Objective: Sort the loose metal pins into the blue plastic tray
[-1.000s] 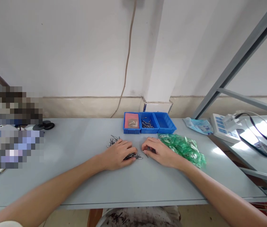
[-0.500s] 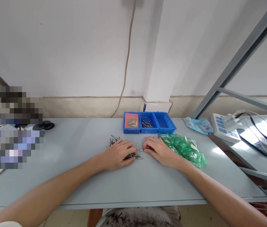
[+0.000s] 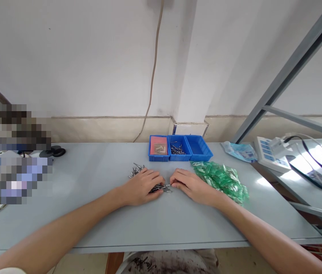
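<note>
My left hand (image 3: 145, 187) lies curled over small silvery metal pins (image 3: 161, 188), which stick out between its thumb and fingers. More loose metal pins (image 3: 136, 169) are spread just behind that hand. My right hand (image 3: 191, 185) is closed in a pinch at the right end of the pins, with a slim metal pin (image 3: 168, 185) at its fingertips. Its fingers partly hide this pin. Green plastic bags (image 3: 222, 180) with shiny contents lie beside my right wrist.
Three joined blue bins (image 3: 179, 158) stand behind my hands; the middle one holds dark metal pieces, the left a pink sheet and a small bag. A blue packet (image 3: 240, 151), a power strip (image 3: 272, 156) and metal frame bars (image 3: 289, 68) are on the right. A pixelated area covers the far left.
My right hand has shifted slightly left and down, bringing its fingertips up to the pins by my left hand. The left hand stays in place.
</note>
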`<state>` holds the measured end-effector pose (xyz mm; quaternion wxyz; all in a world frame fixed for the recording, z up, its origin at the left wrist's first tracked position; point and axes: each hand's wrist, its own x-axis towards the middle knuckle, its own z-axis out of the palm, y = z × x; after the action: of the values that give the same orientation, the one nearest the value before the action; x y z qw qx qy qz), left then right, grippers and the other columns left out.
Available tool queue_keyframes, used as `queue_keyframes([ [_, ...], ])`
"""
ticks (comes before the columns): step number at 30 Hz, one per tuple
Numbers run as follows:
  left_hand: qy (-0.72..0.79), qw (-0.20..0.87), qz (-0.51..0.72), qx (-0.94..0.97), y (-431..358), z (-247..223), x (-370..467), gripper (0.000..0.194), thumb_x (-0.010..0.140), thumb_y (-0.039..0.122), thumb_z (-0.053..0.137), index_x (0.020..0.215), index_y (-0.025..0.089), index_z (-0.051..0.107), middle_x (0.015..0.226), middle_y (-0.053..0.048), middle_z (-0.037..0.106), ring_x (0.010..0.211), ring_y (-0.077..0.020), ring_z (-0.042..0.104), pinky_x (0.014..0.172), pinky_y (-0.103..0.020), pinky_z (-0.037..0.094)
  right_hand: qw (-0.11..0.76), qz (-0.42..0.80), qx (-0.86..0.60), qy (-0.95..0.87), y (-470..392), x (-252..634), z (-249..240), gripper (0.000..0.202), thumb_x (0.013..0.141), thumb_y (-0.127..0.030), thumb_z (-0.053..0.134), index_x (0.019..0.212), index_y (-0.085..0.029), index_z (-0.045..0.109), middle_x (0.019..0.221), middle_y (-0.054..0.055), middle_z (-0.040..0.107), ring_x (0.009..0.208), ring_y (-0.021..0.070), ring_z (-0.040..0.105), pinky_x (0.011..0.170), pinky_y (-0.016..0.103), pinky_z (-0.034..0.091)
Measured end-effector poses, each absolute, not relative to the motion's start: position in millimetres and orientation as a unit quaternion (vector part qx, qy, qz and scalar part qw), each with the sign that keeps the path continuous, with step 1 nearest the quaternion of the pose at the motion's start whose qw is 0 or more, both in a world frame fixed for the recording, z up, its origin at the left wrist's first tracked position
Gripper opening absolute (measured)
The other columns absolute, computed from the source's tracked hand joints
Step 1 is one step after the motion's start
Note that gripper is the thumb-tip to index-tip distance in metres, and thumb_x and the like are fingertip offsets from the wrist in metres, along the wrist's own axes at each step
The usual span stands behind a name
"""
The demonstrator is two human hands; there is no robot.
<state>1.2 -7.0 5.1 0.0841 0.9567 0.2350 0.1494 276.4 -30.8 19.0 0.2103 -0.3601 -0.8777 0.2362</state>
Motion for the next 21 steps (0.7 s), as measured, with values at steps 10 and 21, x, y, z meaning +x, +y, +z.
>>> queue_keyframes([
  [10,0.24,0.087,0.152,0.955,-7.5,4.8,0.6,0.016,0.109,0.036,0.053,0.114,0.022,0.058,0.107,-0.004,0.066,0.094,-0.0215,0.06,0.091,-0.037,0.038,0.214,0.229,-0.343,-0.885,-30.8,276.9,12.7,0.022,0.114,-0.028,0.046,0.11,-0.024,0.068,0.105,0.005,0.064,0.097,0.0203,0.062,0.088,0.033,0.049],
  [21,0.239,0.096,0.158,0.953,-7.7,4.9,1.3,0.014,0.108,0.034,0.055,0.113,0.022,0.057,0.108,-0.004,0.067,0.095,-0.0217,0.06,0.09,-0.036,0.037,0.208,0.228,-0.349,-0.885,-30.7,277.0,13.1,0.018,0.112,-0.022,0.049,0.107,-0.024,0.066,0.105,0.004,0.064,0.096,0.0198,0.062,0.087,0.032,0.048],
])
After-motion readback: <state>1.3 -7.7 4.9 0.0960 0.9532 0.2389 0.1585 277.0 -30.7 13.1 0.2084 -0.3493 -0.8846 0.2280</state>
